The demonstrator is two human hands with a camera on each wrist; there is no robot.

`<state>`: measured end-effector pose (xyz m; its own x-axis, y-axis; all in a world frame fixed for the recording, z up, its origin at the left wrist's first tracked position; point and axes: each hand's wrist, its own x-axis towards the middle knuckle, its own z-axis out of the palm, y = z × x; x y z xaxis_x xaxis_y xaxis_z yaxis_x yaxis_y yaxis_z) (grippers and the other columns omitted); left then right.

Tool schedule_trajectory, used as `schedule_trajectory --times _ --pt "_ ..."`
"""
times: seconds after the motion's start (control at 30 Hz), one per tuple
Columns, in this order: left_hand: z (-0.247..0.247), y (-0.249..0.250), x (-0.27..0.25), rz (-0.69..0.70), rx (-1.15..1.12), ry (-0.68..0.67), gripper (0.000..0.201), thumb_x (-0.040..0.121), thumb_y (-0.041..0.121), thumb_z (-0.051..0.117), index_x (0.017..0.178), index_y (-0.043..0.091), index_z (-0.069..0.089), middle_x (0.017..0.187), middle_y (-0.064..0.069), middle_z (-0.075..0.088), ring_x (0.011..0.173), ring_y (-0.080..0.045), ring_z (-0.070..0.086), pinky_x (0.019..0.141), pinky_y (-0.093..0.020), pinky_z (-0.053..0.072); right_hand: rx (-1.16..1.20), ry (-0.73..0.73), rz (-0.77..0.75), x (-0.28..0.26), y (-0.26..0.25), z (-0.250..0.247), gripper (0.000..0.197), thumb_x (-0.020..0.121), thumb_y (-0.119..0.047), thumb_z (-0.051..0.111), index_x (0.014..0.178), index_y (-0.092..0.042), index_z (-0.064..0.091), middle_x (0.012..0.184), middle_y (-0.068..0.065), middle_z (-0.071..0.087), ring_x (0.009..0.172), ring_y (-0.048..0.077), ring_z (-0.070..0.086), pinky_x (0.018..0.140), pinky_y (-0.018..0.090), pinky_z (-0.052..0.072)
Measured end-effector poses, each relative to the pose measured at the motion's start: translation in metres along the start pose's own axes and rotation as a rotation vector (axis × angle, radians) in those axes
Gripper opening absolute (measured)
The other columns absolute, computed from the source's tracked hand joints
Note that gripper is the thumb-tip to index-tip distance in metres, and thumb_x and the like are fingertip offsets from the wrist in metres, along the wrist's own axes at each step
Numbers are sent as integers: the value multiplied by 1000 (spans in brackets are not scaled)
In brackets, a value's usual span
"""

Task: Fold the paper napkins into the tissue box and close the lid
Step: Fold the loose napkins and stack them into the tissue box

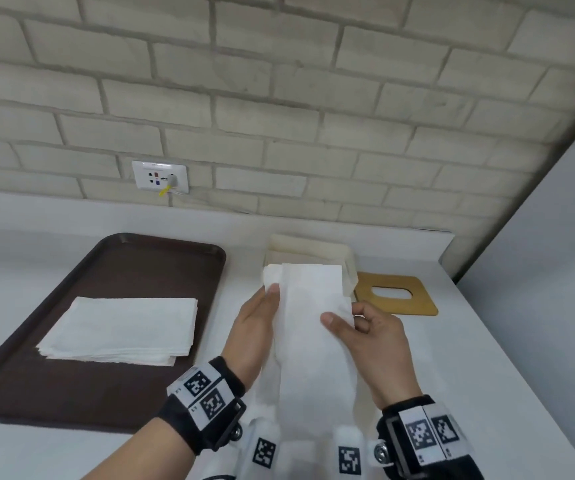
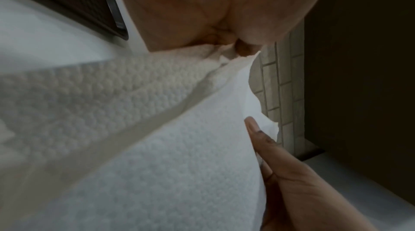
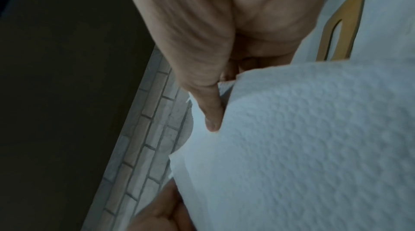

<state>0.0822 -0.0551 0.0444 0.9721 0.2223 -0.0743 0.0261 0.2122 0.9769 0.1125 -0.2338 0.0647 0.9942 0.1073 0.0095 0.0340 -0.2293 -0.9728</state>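
Observation:
A long white embossed paper napkin [image 1: 308,327] hangs lifted between both hands, folded lengthwise, its top edge in front of the cream tissue box [image 1: 308,249]. My left hand [image 1: 261,320] pinches its upper left edge, thumb on top. On the right edge, my right hand [image 1: 362,327] pinches it with the thumb across the front. The wrist views show the same napkin [image 2: 168,155] [image 3: 303,137] close up. The tan wooden lid [image 1: 396,294] with an oval slot lies flat right of the box. The box's inside is mostly hidden by the napkin.
A dark brown tray [image 1: 81,386] on the left holds a stack of flat white napkins [image 1: 123,325]. A brick wall with a power socket [image 1: 160,176] runs behind the white counter [image 1: 486,358]. The counter ends at a grey wall on the right.

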Motion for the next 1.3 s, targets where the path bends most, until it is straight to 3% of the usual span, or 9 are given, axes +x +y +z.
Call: schedule_trajectory --times 0.1,0.37,0.43,0.53,0.6,0.73,0.87,1.1,1.3 --pt "10 -1 0 -13 -13 -68 68 93 78 45 130 27 69 130 1 73 124 -21 67 109 -49 47 -45 43 -42 0 6 -5 33 82 -32 85 71 -9 63 69 13 64 65 24 53 67 35 45" --pt "31 -7 0 28 34 23 34 109 42 47 115 24 74 113 -1 79 108 -24 74 103 -54 54 -97 120 -74 0 31 -27 55 88 -47 75 65 -1 58 58 9 49 57 19 40 59 31 35" --pt "33 -7 4 45 61 34 35 107 48 47 113 27 75 113 2 79 109 -22 74 104 -53 53 -135 170 -98 -2 31 -39 53 89 -49 73 73 0 65 63 12 63 58 28 52 58 35 43" --pt "32 -6 11 72 104 49 33 110 43 44 118 28 72 115 7 78 112 -16 72 106 -48 53 -102 246 -137 -10 16 -67 31 91 -40 74 86 -9 77 77 0 77 73 13 69 68 26 51" --pt "32 -4 14 92 157 20 33 111 42 43 116 27 73 113 9 78 110 -13 71 104 -43 53 -37 170 -146 -21 -6 -81 18 90 -35 75 90 -18 80 83 -6 79 78 5 71 70 18 52" --pt "36 -5 12 107 232 -43 36 111 39 43 95 25 71 90 19 76 89 -8 71 82 -23 51 133 -23 -136 -24 -26 -83 16 79 -34 77 83 -19 82 87 4 80 80 14 74 73 31 59" --pt "43 -4 12 125 259 -121 32 113 30 42 114 23 74 113 7 78 113 -16 71 105 -43 52 54 -74 -154 -5 -23 -67 16 83 -29 80 80 -13 78 78 -9 76 70 9 69 65 21 53" --pt "44 7 10 89 139 -132 37 112 39 40 119 23 73 115 3 78 110 -17 73 104 -44 54 -14 99 -193 19 -6 -42 33 90 -35 77 75 -7 69 72 9 71 65 28 61 58 24 46" --pt "43 -5 8 71 36 -207 45 99 58 54 128 27 69 127 -4 74 120 -26 70 108 -55 49 -145 191 -231 24 10 -23 48 84 -41 81 65 -5 57 56 -5 47 55 12 39 55 27 35"
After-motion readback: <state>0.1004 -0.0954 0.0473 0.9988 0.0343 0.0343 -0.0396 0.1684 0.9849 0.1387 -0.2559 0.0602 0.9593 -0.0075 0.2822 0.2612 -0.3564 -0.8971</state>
